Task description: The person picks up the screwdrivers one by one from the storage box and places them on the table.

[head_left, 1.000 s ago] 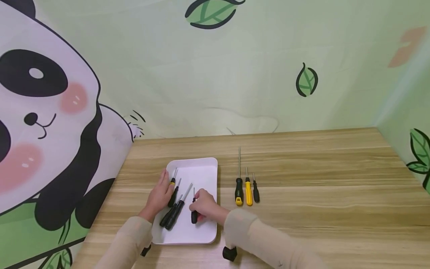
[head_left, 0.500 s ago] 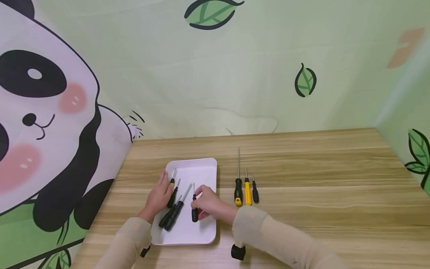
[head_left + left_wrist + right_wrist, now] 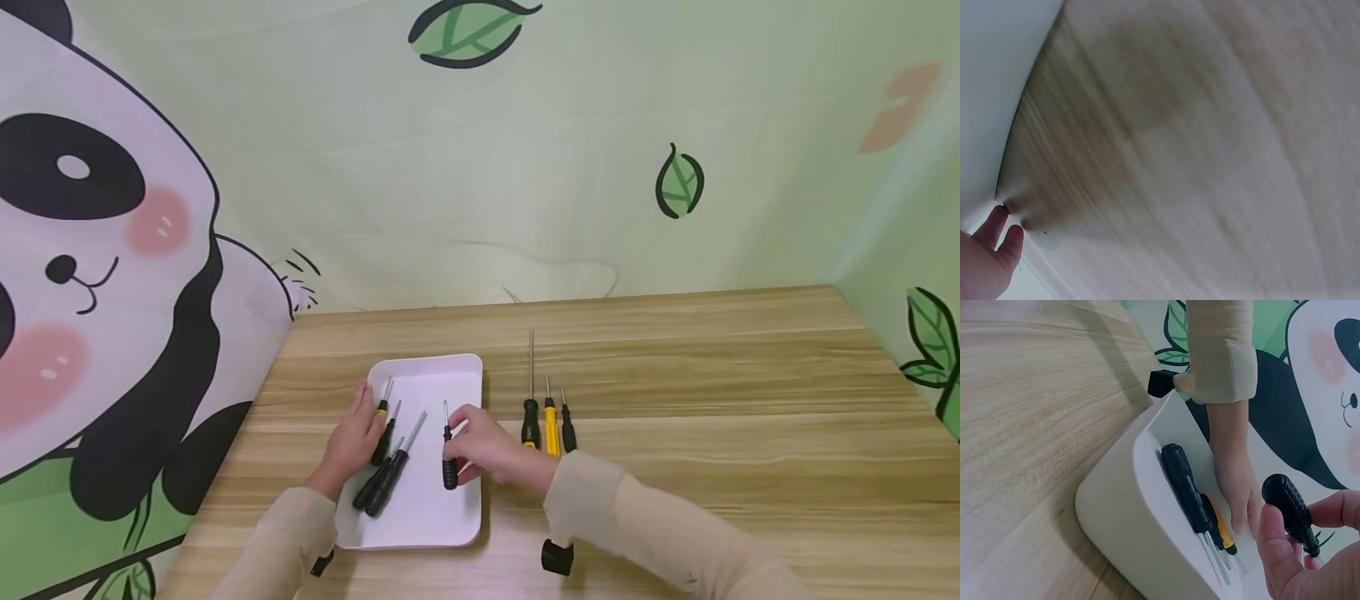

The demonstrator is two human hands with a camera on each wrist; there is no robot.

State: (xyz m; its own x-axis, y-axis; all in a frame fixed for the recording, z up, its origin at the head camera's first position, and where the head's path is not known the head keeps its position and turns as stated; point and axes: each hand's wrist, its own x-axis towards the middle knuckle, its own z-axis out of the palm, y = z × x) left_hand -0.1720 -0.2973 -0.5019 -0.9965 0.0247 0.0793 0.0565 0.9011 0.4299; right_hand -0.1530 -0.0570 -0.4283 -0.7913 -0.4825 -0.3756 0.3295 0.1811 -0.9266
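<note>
My right hand (image 3: 483,442) pinches a small black screwdriver (image 3: 449,467) between thumb and fingers, shaft pointing away, over the right side of a white tray (image 3: 442,533). In the right wrist view its ribbed black handle (image 3: 1288,503) shows up close. At the tray's left wall, my left hand (image 3: 351,442) holds the rim; in the left wrist view its fingertips (image 3: 1011,240) lie against the outside. Inside the tray, beside that hand, lie a black-and-yellow screwdriver (image 3: 383,405), a slim black one (image 3: 383,443), and two more black-handled screwdrivers (image 3: 385,487) close together.
On the wooden table (image 3: 712,400), right of the tray, three screwdrivers lie side by side: a long black-and-yellow one (image 3: 531,421), a yellow one (image 3: 552,429) and a short black one (image 3: 567,429). My right sleeve partly covers their handle ends. A panda-printed wall covering (image 3: 420,208) stands behind.
My right hand has moved right and slightly away from me, with the small black screwdriver in its fingers. The left hand stays at the tray's left edge.
</note>
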